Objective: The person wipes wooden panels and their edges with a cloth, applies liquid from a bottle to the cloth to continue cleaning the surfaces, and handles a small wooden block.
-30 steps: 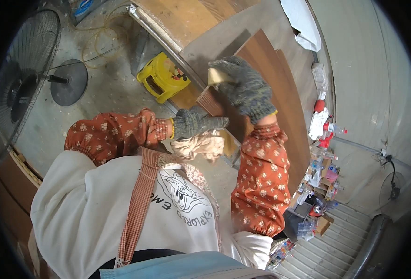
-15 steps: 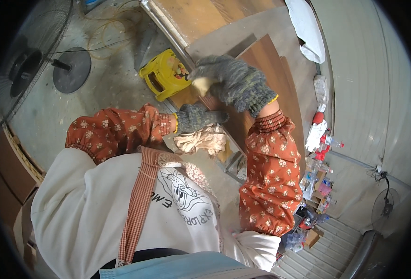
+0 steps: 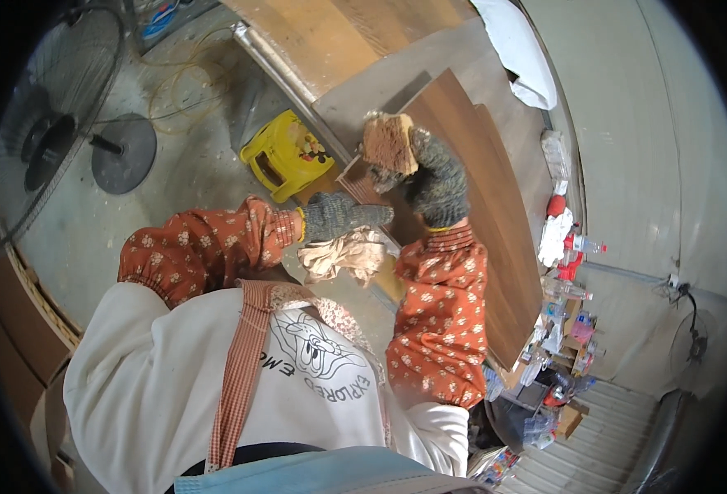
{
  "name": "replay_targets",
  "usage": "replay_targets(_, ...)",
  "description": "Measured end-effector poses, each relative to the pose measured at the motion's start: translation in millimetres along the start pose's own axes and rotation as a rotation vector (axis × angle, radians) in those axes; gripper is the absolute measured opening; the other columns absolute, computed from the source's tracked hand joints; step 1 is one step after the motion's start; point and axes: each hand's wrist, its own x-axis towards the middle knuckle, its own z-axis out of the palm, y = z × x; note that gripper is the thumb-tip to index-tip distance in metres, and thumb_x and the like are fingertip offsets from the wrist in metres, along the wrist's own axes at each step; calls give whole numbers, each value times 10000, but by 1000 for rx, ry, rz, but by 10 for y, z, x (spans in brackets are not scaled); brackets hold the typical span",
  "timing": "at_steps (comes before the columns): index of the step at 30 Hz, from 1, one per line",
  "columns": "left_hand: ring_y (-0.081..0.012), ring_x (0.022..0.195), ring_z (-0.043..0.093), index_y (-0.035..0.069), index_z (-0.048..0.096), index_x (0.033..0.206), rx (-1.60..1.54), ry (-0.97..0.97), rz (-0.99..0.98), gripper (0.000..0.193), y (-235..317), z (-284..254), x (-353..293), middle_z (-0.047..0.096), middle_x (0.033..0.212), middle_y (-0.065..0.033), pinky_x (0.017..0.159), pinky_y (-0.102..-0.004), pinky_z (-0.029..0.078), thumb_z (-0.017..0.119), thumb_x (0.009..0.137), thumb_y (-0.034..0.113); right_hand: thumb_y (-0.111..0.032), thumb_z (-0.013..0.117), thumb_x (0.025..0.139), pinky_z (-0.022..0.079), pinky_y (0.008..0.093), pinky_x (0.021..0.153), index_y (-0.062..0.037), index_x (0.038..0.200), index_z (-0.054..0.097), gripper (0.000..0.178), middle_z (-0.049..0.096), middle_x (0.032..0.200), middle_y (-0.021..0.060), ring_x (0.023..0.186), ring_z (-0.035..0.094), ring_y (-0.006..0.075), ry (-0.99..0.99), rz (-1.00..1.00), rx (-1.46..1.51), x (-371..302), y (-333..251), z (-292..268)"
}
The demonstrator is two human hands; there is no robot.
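My right hand (image 3: 437, 181), in a grey knitted glove, is raised over the brown wood-grain boards (image 3: 483, 214). Its fingers are closed round a sponge (image 3: 390, 143) with a brown-stained face and a pale yellow side. My left hand (image 3: 339, 217), gloved alike, lies lower and to the left, beside the striped reddish-brown end of the boards (image 3: 363, 186). A crumpled beige cloth (image 3: 343, 255) bunches under its fingers, which seem to grip it; the fingertips are partly hidden.
A yellow plastic stool (image 3: 285, 156) stands left of the workbench edge (image 3: 277, 62). Farther left is a black floor fan (image 3: 51, 140) with a round base. Plastic bottles and boxes (image 3: 569, 321) line the right side. White sheeting (image 3: 520, 49) lies at the far end.
My right hand has turned and drawn slightly left, so the sponge's stained face now shows. My left hand and the cloth have shifted only slightly in the picture.
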Motion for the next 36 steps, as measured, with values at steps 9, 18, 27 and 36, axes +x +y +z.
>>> replay_targets(9, -296, 851, 663, 239, 396, 1397, 327, -38, 169, 450, 167, -336, -122, 658, 1028, -133, 749, -392, 528, 442, 950, 266, -268, 554, 921, 534, 390, 818, -21, 1284, 487, 444, 570, 1207, 133, 1009, 606, 270, 224, -510, -320, -350, 612, -408)
replay_targets(18, -180, 851, 648, 42, 488, 1309, -227, -82, 76, 385, 86, -361, -268, 640, 1093, -84, 736, -299, 531, 486, 940, 153, -408, 524, 905, 569, 418, 694, -23, 1254, 499, 520, 613, 1113, 145, 909, 631, 288, 205, -372, 799, -956, 945, -536)
replay_targets(27, -144, 818, 630, 28, 590, 1076, -1311, -80, -602, 217, 131, -364, -194, 639, 912, -61, 725, -265, 538, 590, 926, 184, -305, 656, 816, 519, 333, 703, -57, 1272, 517, 537, 585, 1161, 86, 950, 581, 196, 915, -644, 390, -2131, 1654, -802)
replay_targets(36, -182, 981, 603, 4, 518, 1217, -775, 29, -311, 343, 67, -462, -202, 573, 1174, -95, 828, -342, 517, 580, 926, 173, -182, 643, 858, 426, 404, 965, -64, 1278, 496, 461, 544, 1245, 124, 1148, 524, 280, 1540, -540, -974, -1949, 1416, -802)
